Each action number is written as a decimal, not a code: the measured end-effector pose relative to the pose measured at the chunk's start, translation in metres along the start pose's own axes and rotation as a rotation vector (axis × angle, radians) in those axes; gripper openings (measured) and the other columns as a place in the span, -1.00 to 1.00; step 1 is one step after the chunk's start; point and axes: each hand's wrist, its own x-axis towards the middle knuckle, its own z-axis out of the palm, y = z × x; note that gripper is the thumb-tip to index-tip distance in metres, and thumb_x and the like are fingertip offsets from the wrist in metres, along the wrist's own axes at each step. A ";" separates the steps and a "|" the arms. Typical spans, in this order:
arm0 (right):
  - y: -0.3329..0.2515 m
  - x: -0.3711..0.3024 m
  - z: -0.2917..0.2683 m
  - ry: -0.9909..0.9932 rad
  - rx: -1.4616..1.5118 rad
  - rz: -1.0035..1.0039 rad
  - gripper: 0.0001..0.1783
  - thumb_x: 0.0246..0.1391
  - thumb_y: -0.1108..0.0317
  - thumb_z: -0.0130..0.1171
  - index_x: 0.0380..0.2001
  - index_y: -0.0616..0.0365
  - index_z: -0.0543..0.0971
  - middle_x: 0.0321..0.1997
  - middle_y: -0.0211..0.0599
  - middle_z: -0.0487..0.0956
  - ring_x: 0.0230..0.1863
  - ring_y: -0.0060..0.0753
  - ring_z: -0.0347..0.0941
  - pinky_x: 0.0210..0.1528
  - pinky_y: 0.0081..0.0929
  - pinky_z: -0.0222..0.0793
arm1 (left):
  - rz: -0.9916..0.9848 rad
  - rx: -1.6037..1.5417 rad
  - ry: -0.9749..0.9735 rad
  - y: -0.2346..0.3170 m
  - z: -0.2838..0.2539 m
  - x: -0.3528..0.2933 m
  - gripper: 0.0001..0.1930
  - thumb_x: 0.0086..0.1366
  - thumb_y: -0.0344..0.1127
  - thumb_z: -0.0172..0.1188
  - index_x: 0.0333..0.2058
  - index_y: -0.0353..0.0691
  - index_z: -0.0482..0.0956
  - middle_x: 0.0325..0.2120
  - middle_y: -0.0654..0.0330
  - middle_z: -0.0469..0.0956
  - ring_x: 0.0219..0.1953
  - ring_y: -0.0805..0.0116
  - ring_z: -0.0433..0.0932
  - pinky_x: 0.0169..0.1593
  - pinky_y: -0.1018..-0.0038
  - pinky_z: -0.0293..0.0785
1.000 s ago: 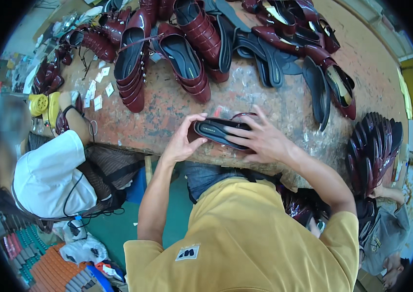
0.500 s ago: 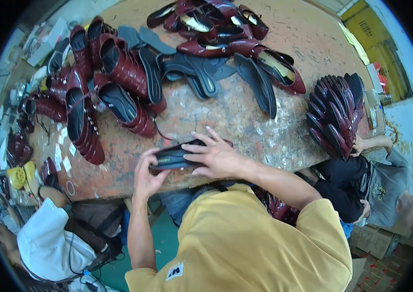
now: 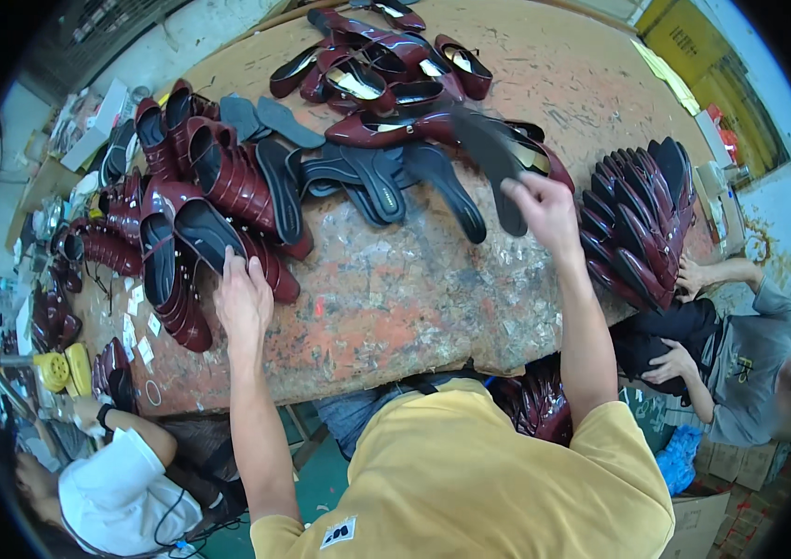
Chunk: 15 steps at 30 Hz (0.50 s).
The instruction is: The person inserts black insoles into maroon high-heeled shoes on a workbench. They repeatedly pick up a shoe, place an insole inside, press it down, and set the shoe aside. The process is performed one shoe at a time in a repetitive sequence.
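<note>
In my right hand (image 3: 545,212) is a dark insole (image 3: 487,149), pinched near its lower end and smeared by motion. It hangs above the tabletop, in front of a maroon pointed shoe (image 3: 552,170). At the left, the fingers of my left hand (image 3: 245,296) close on the opening edge of a glossy maroon strappy shoe (image 3: 274,272), which has a dark lining. Just left of it lies a similar maroon shoe (image 3: 164,279). Between my hands, another dark insole (image 3: 456,197) lies beside a loose heap of insoles (image 3: 372,191).
Maroon shoes (image 3: 381,70) are heaped at the back of the worn worktable (image 3: 395,298). A nested stack of maroon shoes (image 3: 638,224) stands at the right, beside a seated person in grey (image 3: 750,363). Another person in white (image 3: 125,475) sits at the lower left.
My hands have parted from the dark-insoled piece they both held at the table's near side. The left has moved to the strappy shoe; the right has lifted an insole from the table.
</note>
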 end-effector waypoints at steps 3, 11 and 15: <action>0.004 -0.042 0.004 -0.041 -0.308 -0.399 -0.69 0.14 0.50 0.29 -0.05 0.16 0.80 -0.46 -0.44 0.65 -0.36 -0.63 0.60 -0.24 -0.40 0.50 | 0.091 0.293 0.424 0.041 0.015 -0.013 -0.39 0.47 -0.04 0.29 0.37 -0.23 0.44 0.59 -0.15 0.14 0.58 -0.35 0.12 0.41 -0.40 0.18; 0.033 -0.088 -0.007 -0.405 0.308 0.368 -0.42 0.05 0.64 -0.04 0.09 0.28 0.77 -0.38 -0.51 0.62 -0.34 -0.61 0.49 -0.18 -0.54 0.45 | 1.098 -0.051 0.199 0.285 0.142 0.081 -0.63 0.20 -0.35 0.41 0.02 -0.11 0.74 0.41 -0.02 0.43 0.54 -0.07 0.25 0.59 -0.10 0.11; 0.033 -0.106 -0.011 -0.069 0.506 0.423 -0.60 0.25 0.61 0.12 0.08 0.25 0.78 -0.24 -0.48 0.71 -0.29 -0.70 0.51 -0.17 -0.64 0.43 | 1.023 -0.028 -0.047 0.319 0.143 0.115 -0.73 0.24 -0.29 0.40 -0.09 -0.15 0.71 0.36 -0.04 0.46 0.55 -0.10 0.22 0.60 -0.17 0.08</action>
